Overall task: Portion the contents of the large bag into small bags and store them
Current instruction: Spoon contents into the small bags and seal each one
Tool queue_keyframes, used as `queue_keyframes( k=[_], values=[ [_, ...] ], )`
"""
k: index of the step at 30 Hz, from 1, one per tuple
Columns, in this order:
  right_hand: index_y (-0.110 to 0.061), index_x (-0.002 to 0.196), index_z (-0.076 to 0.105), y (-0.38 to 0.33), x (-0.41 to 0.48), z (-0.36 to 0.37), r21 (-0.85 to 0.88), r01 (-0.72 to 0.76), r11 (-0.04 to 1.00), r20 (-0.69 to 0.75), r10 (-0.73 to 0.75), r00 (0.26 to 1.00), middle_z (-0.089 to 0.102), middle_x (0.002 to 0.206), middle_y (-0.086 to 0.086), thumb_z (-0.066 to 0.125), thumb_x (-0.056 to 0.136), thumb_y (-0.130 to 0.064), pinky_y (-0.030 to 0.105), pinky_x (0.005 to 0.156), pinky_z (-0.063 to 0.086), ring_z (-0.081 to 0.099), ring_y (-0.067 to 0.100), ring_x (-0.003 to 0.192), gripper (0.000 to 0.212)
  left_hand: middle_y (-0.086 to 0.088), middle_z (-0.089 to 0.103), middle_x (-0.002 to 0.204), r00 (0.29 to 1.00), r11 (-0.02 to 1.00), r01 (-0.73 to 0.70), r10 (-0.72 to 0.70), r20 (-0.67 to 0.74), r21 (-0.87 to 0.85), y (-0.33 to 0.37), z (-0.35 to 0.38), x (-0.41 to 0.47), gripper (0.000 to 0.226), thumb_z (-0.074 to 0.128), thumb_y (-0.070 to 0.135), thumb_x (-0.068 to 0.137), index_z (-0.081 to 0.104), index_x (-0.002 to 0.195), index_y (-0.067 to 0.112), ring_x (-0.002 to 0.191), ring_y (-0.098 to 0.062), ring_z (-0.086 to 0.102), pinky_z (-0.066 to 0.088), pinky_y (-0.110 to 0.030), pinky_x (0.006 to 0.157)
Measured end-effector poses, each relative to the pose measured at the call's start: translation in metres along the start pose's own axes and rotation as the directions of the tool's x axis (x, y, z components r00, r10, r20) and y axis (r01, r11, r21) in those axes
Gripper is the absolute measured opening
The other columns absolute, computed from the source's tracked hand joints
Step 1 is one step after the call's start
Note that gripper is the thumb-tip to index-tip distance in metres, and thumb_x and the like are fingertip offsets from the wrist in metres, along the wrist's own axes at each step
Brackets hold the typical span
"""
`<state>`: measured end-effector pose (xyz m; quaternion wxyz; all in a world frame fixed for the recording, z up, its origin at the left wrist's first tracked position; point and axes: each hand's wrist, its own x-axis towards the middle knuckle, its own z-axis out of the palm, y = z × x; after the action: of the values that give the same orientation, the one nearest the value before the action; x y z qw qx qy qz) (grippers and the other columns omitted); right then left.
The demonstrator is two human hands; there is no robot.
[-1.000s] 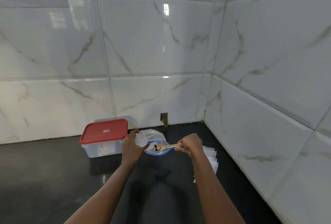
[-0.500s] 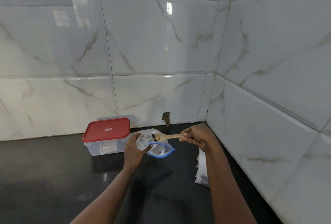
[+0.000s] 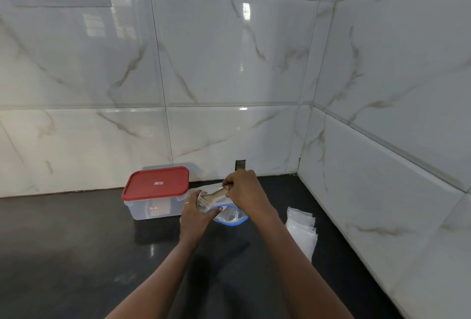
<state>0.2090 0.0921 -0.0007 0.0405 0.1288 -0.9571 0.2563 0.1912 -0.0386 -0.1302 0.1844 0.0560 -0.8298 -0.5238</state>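
- Wooden spoon in the right hand, fingers curled round its handle, bowl end tipped down into the small bag.
- Gripping that small clear bag at its mouth: left hand, ring on one finger.
- Just below both, on the black counter: large bag, blue-rimmed, mouth open.
- Left of the hands, near the wall: clear container with red lid on.
- To the right, lying flat: stack of small bags.
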Motion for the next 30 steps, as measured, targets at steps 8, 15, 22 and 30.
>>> queue_keyframes(
  k=[8,15,22,30],
  values=[
    [-0.003,0.111,0.065,-0.008,-0.006,0.004,-0.286,0.28,0.916,0.108,-0.26,0.96,0.066,0.107,0.019,0.054,0.084,0.006,0.028,0.072,0.04,0.062,0.029,0.094,0.031,-0.005,0.06,0.12,1.0,0.998,-0.017,0.017,0.003,0.063,0.003,-0.004,0.005,0.073,0.083,0.025,0.064,0.045,0.126,0.018,0.106,-0.023,0.058,0.05,-0.04,0.092],
    [-0.01,0.127,0.059,-0.014,-0.008,0.009,-0.334,0.417,0.845,0.2,-0.369,0.908,0.063,0.121,0.011,0.059,0.088,-0.001,0.032,0.096,0.047,0.061,0.025,0.108,0.04,-0.004,0.062,0.115,0.997,0.982,-0.025,0.01,0.082,0.187,0.002,-0.008,0.009,0.065,0.082,0.028,0.064,0.052,0.12,0.016,0.101,-0.02,0.059,0.052,-0.041,0.09],
    [-0.007,0.124,0.062,-0.012,-0.013,0.007,-0.305,0.437,0.846,0.198,-0.393,0.898,0.064,0.118,0.013,0.055,0.088,0.0,0.03,0.092,0.044,0.061,0.025,0.107,0.038,-0.006,0.064,0.112,0.997,0.983,-0.008,-0.007,0.079,0.183,0.007,-0.01,0.009,0.06,0.081,0.024,0.066,0.052,0.117,0.014,0.097,-0.02,0.06,0.05,-0.031,0.086],
    [-0.007,0.116,0.066,0.002,-0.007,0.001,-0.272,0.398,0.876,0.061,-0.397,0.916,0.067,0.11,0.01,0.051,0.081,0.014,0.034,0.087,0.051,0.063,0.024,0.098,0.044,-0.009,0.061,0.108,0.998,0.989,0.045,-0.051,0.035,0.14,0.012,-0.012,0.003,0.049,0.076,0.018,0.073,0.05,0.114,0.011,0.091,-0.018,0.055,0.042,-0.026,0.079]
  ],
)
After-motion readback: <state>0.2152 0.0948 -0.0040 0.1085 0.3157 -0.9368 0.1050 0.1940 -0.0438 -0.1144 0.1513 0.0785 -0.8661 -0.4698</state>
